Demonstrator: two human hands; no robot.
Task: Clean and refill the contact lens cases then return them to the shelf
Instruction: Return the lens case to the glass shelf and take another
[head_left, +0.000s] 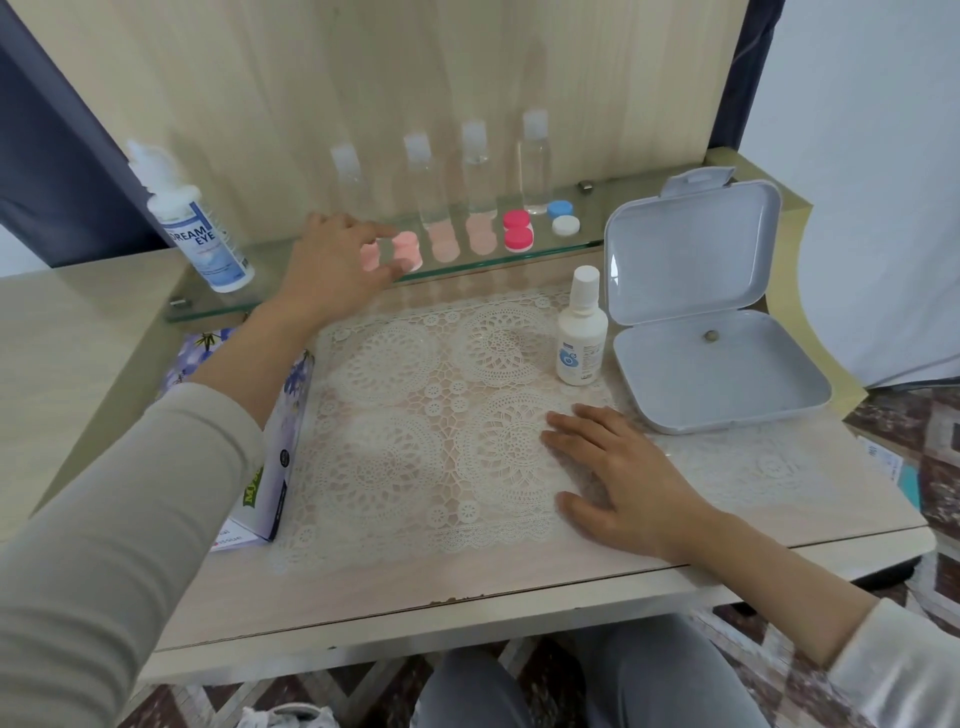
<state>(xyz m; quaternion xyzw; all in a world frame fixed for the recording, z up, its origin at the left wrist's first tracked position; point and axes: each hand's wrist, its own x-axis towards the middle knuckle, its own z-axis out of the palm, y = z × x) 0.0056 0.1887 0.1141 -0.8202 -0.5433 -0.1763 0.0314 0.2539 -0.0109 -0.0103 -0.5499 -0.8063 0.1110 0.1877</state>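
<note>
Several contact lens cases stand in a row on the glass shelf (587, 241). They are light pink ones (444, 241), a red-pink one (518, 231) and a blue and white one (563, 217). My left hand (332, 260) reaches onto the shelf, its thumb and index finger curled round the leftmost light pink case (370, 255). Another pink case (409, 249) sits just past the fingertips. My right hand (618, 467) rests flat on the lace mat (415, 415), holding nothing. A small white solution bottle (582, 332) stands on the mat.
A large "Dream Eye" bottle (200, 228) stands at the shelf's left end. Several clear bottles (431, 182) line the back of the shelf. An open grey plastic box (717, 364) lies at the right. A flowered tissue packet (280, 447) lies under my left forearm.
</note>
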